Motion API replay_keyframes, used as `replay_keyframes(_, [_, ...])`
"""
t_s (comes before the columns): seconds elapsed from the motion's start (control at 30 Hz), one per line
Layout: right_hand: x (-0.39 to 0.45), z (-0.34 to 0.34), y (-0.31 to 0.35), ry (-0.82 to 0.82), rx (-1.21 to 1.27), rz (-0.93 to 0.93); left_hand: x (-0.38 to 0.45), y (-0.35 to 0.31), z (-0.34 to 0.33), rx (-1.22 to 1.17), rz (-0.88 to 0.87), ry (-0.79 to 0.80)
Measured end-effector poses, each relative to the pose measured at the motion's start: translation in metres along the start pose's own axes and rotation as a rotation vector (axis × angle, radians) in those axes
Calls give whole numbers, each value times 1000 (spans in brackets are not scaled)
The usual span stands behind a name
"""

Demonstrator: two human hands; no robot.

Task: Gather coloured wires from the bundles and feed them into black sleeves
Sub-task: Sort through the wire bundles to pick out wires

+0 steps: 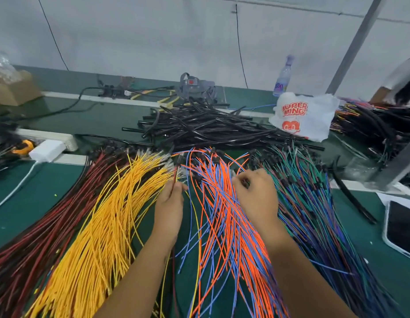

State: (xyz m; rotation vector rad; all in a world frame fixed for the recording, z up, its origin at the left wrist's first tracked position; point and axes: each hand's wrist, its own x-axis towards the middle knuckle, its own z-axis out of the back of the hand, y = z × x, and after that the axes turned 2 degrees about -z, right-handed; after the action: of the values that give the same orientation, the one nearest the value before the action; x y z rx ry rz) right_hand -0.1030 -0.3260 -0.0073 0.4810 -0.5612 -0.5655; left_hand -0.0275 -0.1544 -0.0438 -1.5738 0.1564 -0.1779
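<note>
On the green surface (27, 203) lie fanned bundles of wires: dark red wires (39, 237) at the far left, yellow wires (101, 226) beside them, orange and blue wires (224, 226) in the middle, and green and purple wires (314, 214) at the right. The left hand (169, 203) sits between the yellow and the orange and blue bundles, its fingers curled and pinching a few thin wires, a dark red one and a yellow one among them, which stand up above the fingertips. The right hand (256, 193) rests on the orange and blue bundle with its fingers curled down around a small dark piece at the wire ends; what exactly it grips cannot be told. Beyond the bundles lies a heap of black sleeves (206, 127), well apart from both hands. A white plastic bag (305, 115) with red print sits right of the heap, a bottle (283, 76) behind it, and a phone (403, 226) at the right edge.
</note>
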Motion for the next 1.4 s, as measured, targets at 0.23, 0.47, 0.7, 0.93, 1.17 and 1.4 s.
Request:
replay_keyframes(0.23, [-2, -20, 22, 287, -104, 24, 0, 4, -2, 20, -43, 51])
replay_keyframes(0.47, [-9, -16, 26, 36, -156, 50, -3, -2, 6, -83, -65, 94])
replay_keyframes(0.7, [-41, -3, 49, -69, 204, 146, -12, -23, -12, -410, 151, 20])
replay_keyframes(0.93, [-77, -19, 73, 78, 309, 195, -27, -51, -18, -723, 358, 218])
replay_keyframes(1.17, [-77, -24, 71, 121, 418, 41, -29, -58, -19, -677, 389, 197])
replay_keyframes(1.4, [-90, 31, 48, 1161, 128, -64, 31, -55, 29, 240, -29, -11])
